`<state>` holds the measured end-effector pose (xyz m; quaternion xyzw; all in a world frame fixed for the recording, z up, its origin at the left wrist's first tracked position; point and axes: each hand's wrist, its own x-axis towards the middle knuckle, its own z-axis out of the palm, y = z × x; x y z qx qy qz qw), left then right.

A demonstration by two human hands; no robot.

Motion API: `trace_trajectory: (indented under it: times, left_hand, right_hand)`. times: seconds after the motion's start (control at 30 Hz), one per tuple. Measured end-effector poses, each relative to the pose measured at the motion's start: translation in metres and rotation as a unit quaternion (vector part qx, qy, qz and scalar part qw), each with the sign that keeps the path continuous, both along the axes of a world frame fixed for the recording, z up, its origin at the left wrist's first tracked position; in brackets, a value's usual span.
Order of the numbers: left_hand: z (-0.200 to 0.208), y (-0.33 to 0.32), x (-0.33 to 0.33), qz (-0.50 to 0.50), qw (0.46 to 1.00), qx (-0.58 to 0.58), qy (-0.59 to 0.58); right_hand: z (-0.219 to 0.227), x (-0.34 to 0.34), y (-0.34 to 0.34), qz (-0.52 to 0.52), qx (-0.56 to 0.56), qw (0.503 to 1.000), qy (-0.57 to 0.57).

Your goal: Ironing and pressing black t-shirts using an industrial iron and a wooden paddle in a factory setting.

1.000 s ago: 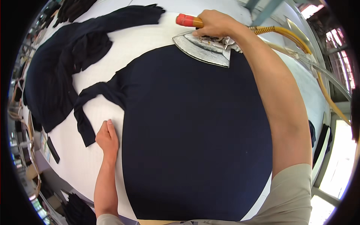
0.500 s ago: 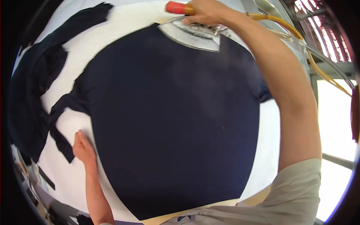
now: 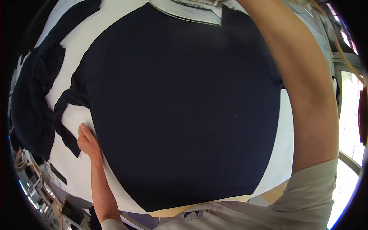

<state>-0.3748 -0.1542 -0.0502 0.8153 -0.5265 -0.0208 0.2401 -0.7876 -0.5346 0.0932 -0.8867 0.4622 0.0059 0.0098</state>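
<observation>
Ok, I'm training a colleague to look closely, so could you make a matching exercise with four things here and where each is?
1. Iron
2. Left hand
3. Rumpled garment
4. Right arm

A. Dark, at the far left
B. Bare, along the picture's right side
C. Silvery, cut off by the upper edge
D. Beside the spread garment's left edge

Pairs: 1-C, 2-D, 3-A, 4-B

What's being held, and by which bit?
I can't tell about the iron: its handle and the right hand are out of view. Left hand: nothing visible.
</observation>
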Motion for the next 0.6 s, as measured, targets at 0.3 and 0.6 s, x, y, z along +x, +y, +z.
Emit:
trace_trajectory:
  times: [0.3,0.6]
  left_hand:
    - [0.001,-0.007,0.008,-0.021,0.999,-0.032,0.013]
    - [0.011,-0.029,-0.067,-0.16,0.987,-0.007,-0.02]
  right_hand:
    - [0.002,0.091,0.108,0.049,0.247,0.967,-0.04]
    - [0.01,-0.128,0.256,-0.221,0.135,0.963,-0.07]
